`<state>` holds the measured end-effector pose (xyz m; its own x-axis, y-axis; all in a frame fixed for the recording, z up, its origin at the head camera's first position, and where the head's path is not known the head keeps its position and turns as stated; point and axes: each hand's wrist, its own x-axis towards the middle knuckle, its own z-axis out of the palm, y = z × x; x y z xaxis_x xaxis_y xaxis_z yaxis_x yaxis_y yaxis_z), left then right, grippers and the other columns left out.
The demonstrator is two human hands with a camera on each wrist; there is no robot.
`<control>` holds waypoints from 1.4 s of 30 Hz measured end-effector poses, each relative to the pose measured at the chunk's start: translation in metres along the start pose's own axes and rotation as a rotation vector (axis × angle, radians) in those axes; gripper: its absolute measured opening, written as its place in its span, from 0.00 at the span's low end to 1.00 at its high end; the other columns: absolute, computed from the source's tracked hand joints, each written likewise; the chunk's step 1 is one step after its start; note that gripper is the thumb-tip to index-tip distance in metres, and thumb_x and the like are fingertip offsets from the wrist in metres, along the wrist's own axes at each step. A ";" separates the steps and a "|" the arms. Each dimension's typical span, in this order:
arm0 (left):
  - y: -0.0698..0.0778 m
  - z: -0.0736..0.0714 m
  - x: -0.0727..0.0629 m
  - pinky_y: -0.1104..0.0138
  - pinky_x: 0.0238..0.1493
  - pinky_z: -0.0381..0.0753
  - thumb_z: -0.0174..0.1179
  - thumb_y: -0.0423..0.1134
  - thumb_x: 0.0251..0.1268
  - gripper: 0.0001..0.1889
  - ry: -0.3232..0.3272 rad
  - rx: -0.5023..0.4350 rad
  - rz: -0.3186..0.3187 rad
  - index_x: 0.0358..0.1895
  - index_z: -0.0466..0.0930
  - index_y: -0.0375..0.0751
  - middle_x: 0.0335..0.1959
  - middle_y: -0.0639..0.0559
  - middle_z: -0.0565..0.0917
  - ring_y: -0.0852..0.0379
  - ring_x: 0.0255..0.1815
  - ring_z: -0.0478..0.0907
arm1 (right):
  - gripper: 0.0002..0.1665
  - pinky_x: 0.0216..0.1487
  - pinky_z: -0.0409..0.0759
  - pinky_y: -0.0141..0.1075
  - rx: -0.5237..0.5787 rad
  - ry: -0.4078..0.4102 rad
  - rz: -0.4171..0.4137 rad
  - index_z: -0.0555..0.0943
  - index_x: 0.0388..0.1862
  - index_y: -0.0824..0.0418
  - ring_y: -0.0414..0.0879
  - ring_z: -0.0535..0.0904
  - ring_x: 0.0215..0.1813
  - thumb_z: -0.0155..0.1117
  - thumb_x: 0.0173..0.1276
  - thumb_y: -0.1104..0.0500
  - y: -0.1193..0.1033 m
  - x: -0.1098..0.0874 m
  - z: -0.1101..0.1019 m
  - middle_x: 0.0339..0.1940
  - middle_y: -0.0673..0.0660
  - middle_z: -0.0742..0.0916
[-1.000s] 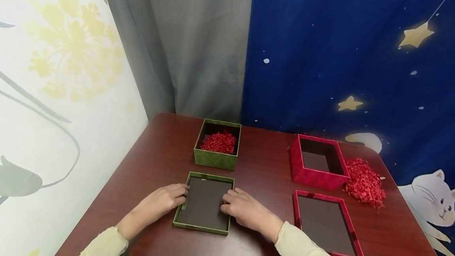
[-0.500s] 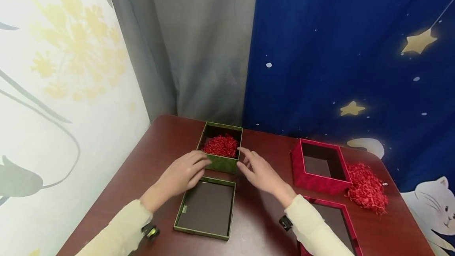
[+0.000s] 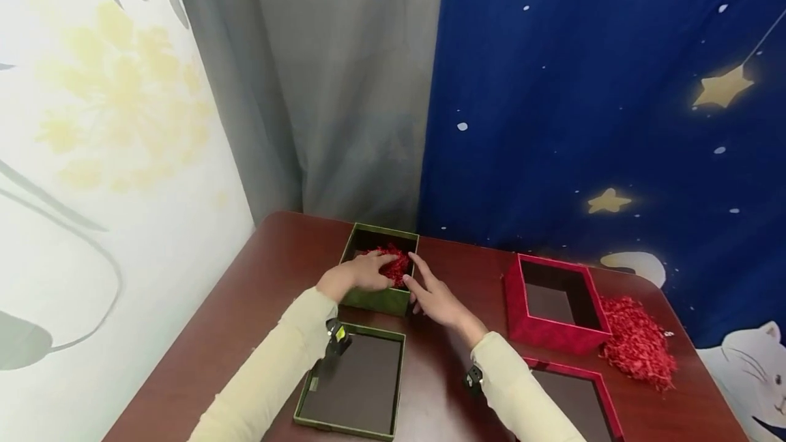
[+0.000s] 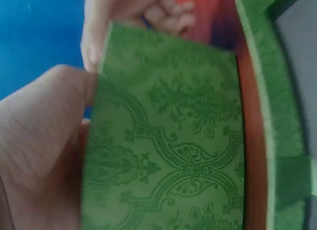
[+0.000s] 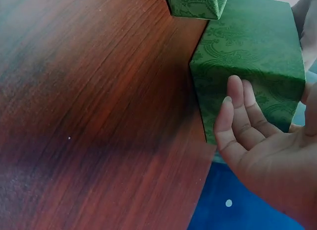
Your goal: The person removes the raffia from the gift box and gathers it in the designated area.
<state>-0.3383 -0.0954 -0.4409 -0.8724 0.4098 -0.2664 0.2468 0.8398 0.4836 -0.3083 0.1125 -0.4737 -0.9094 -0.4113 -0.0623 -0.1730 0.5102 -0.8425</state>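
Observation:
A green patterned box point(image 3: 376, 300) stands near the back of the table with red shredded paper point(image 3: 399, 269) inside. My left hand point(image 3: 367, 271) reaches over its left and front rim, fingers stretched out above the paper and partly covering it. At the box's right side is my right hand point(image 3: 439, 302), with thumb and index finger by the rim. In the right wrist view the other fingers point(image 5: 240, 108) lie loosely bent against the box's outer wall. The left wrist view is filled by the patterned box wall point(image 4: 168, 131).
In front of the green box lies its shallow green lid point(image 3: 359, 387), inside up, under my left forearm. To the right stand a red box point(image 3: 552, 334) and a red lid point(image 3: 571, 398). A heap of red shredded paper point(image 3: 638, 346) lies beside the red box.
Both hands have left the green lid and moved forward to the green box. The left hand has gone on over the box opening; the right hand stays at its right side.

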 end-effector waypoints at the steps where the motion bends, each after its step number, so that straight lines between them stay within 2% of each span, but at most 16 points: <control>1: 0.000 -0.001 0.005 0.39 0.73 0.63 0.58 0.43 0.70 0.37 -0.036 -0.029 -0.008 0.83 0.59 0.52 0.83 0.36 0.54 0.31 0.81 0.53 | 0.38 0.33 0.81 0.43 0.003 -0.009 -0.006 0.47 0.87 0.44 0.59 0.84 0.33 0.46 0.85 0.43 0.002 0.000 0.000 0.33 0.61 0.84; 4: 0.001 -0.003 0.018 0.40 0.74 0.62 0.58 0.35 0.64 0.42 -0.111 -0.014 -0.032 0.83 0.58 0.54 0.83 0.36 0.52 0.34 0.82 0.50 | 0.39 0.32 0.82 0.43 -0.008 -0.033 -0.020 0.45 0.87 0.44 0.58 0.85 0.32 0.44 0.85 0.41 0.005 0.002 0.001 0.31 0.59 0.83; 7: 0.003 -0.002 0.029 0.40 0.74 0.62 0.60 0.32 0.68 0.39 -0.132 0.075 -0.055 0.82 0.60 0.52 0.82 0.36 0.55 0.33 0.82 0.51 | 0.39 0.32 0.82 0.43 -0.019 -0.041 -0.021 0.43 0.87 0.42 0.59 0.85 0.32 0.43 0.86 0.41 0.005 0.004 0.000 0.29 0.58 0.83; 10: 0.003 0.002 0.037 0.41 0.71 0.68 0.63 0.30 0.71 0.36 -0.095 0.162 -0.091 0.80 0.64 0.50 0.81 0.37 0.59 0.32 0.80 0.55 | 0.39 0.31 0.82 0.43 -0.015 -0.038 -0.023 0.43 0.88 0.43 0.61 0.84 0.32 0.41 0.86 0.41 0.005 0.007 -0.002 0.29 0.59 0.82; 13: -0.002 0.005 0.042 0.43 0.68 0.73 0.67 0.29 0.68 0.36 -0.041 0.213 -0.115 0.78 0.68 0.49 0.79 0.38 0.62 0.34 0.79 0.59 | 0.39 0.32 0.82 0.43 -0.009 -0.053 -0.031 0.42 0.88 0.45 0.61 0.84 0.32 0.40 0.86 0.40 0.005 0.009 -0.003 0.29 0.60 0.82; 17: -0.014 0.005 0.045 0.48 0.64 0.78 0.73 0.30 0.61 0.34 0.006 0.240 -0.061 0.72 0.76 0.47 0.71 0.39 0.74 0.39 0.71 0.72 | 0.40 0.35 0.82 0.42 -0.009 -0.066 -0.040 0.41 0.88 0.46 0.59 0.84 0.32 0.40 0.86 0.40 0.002 0.009 0.000 0.30 0.61 0.82; 21: -0.021 -0.001 0.045 0.58 0.48 0.82 0.71 0.26 0.60 0.30 0.053 0.173 -0.019 0.68 0.80 0.42 0.64 0.39 0.81 0.45 0.58 0.81 | 0.39 0.37 0.82 0.43 -0.007 -0.064 -0.039 0.40 0.88 0.46 0.58 0.83 0.32 0.39 0.87 0.42 0.002 0.008 0.000 0.31 0.61 0.82; 24: -0.022 -0.017 0.038 0.63 0.38 0.76 0.67 0.22 0.57 0.30 0.143 0.105 0.040 0.67 0.79 0.35 0.63 0.37 0.82 0.49 0.44 0.79 | 0.39 0.37 0.83 0.44 -0.005 -0.061 -0.040 0.40 0.88 0.46 0.58 0.83 0.32 0.39 0.87 0.42 0.001 0.006 -0.002 0.31 0.62 0.82; 28: -0.018 -0.054 0.016 0.61 0.40 0.79 0.63 0.21 0.53 0.31 0.307 0.004 0.161 0.66 0.77 0.25 0.61 0.32 0.82 0.47 0.38 0.79 | 0.39 0.40 0.84 0.45 -0.009 -0.050 -0.041 0.39 0.88 0.47 0.60 0.84 0.33 0.40 0.87 0.43 0.002 0.005 -0.006 0.32 0.63 0.83; 30: -0.020 -0.073 0.002 0.56 0.48 0.83 0.64 0.22 0.55 0.29 0.406 -0.051 0.191 0.65 0.77 0.23 0.59 0.30 0.83 0.42 0.43 0.83 | 0.39 0.40 0.83 0.45 -0.012 -0.041 -0.039 0.39 0.88 0.46 0.60 0.83 0.33 0.40 0.87 0.42 0.003 0.004 -0.008 0.31 0.62 0.82; 32: -0.029 -0.089 -0.010 0.49 0.54 0.83 0.64 0.23 0.57 0.27 0.504 -0.091 0.192 0.63 0.78 0.25 0.55 0.31 0.85 0.38 0.48 0.84 | 0.39 0.40 0.83 0.45 -0.012 -0.040 -0.034 0.39 0.88 0.45 0.59 0.83 0.33 0.40 0.87 0.42 0.004 0.004 -0.008 0.31 0.61 0.82; 34: -0.044 -0.098 -0.019 0.46 0.56 0.82 0.65 0.24 0.57 0.24 0.596 -0.099 0.166 0.61 0.80 0.25 0.52 0.31 0.86 0.35 0.49 0.84 | 0.40 0.40 0.83 0.44 -0.010 -0.041 -0.030 0.39 0.88 0.44 0.59 0.83 0.33 0.39 0.87 0.41 0.005 0.003 -0.008 0.31 0.60 0.82; 36: -0.062 -0.099 -0.027 0.45 0.54 0.82 0.65 0.25 0.59 0.22 0.649 -0.093 0.108 0.58 0.81 0.27 0.47 0.32 0.87 0.35 0.48 0.84 | 0.40 0.39 0.83 0.45 -0.002 -0.044 -0.032 0.39 0.88 0.44 0.59 0.83 0.34 0.39 0.87 0.41 0.005 0.003 -0.007 0.31 0.60 0.81; 39: -0.091 -0.088 -0.035 0.42 0.53 0.81 0.66 0.26 0.59 0.24 0.657 -0.082 -0.006 0.61 0.77 0.23 0.48 0.28 0.84 0.32 0.48 0.81 | 0.40 0.38 0.83 0.44 0.009 -0.050 -0.035 0.38 0.87 0.42 0.60 0.83 0.34 0.40 0.86 0.41 0.004 0.004 -0.006 0.31 0.61 0.82; 42: -0.114 -0.068 -0.038 0.39 0.57 0.78 0.68 0.29 0.60 0.29 0.611 -0.069 -0.093 0.65 0.72 0.20 0.52 0.23 0.80 0.27 0.54 0.78 | 0.39 0.36 0.82 0.43 0.009 -0.053 -0.032 0.38 0.87 0.40 0.59 0.83 0.34 0.40 0.86 0.41 0.002 0.004 -0.005 0.31 0.60 0.82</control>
<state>-0.3621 -0.2311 -0.4291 -0.9777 0.0412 0.2057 0.1485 0.8288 0.5395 -0.3140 0.1160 -0.4727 -0.8821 -0.4668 -0.0636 -0.1979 0.4897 -0.8491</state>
